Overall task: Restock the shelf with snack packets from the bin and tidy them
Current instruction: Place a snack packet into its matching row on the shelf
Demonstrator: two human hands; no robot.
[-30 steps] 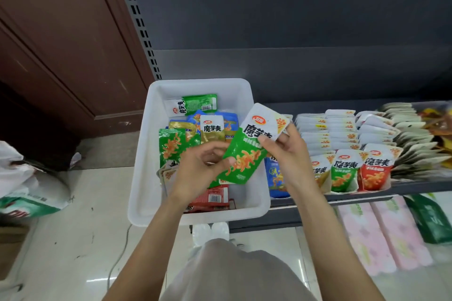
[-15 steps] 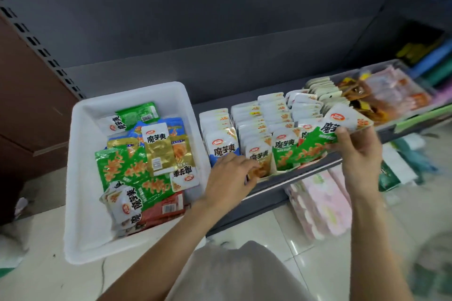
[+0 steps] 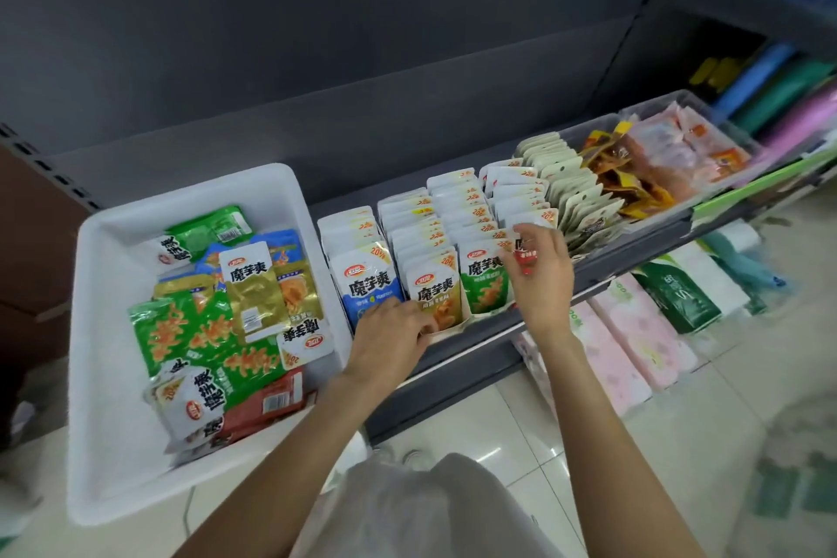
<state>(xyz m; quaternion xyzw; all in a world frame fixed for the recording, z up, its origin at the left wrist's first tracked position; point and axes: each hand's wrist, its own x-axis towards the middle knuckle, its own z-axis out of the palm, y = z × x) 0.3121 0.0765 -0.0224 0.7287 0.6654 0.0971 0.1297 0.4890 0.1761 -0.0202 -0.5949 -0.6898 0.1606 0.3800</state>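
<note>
Snack packets (image 3: 435, 236) in shelf rows; both hands reaching in, right hand (image 3: 541, 267) seemingly pinching one.

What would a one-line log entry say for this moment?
left hand: rests on shelf-front packets | right hand: at red packet row | white bin: packets remain

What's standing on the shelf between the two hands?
In the head view, between the left hand and right hand stand an orange-fronted snack packet and a green-fronted snack packet, upright at the front of their rows.
</note>
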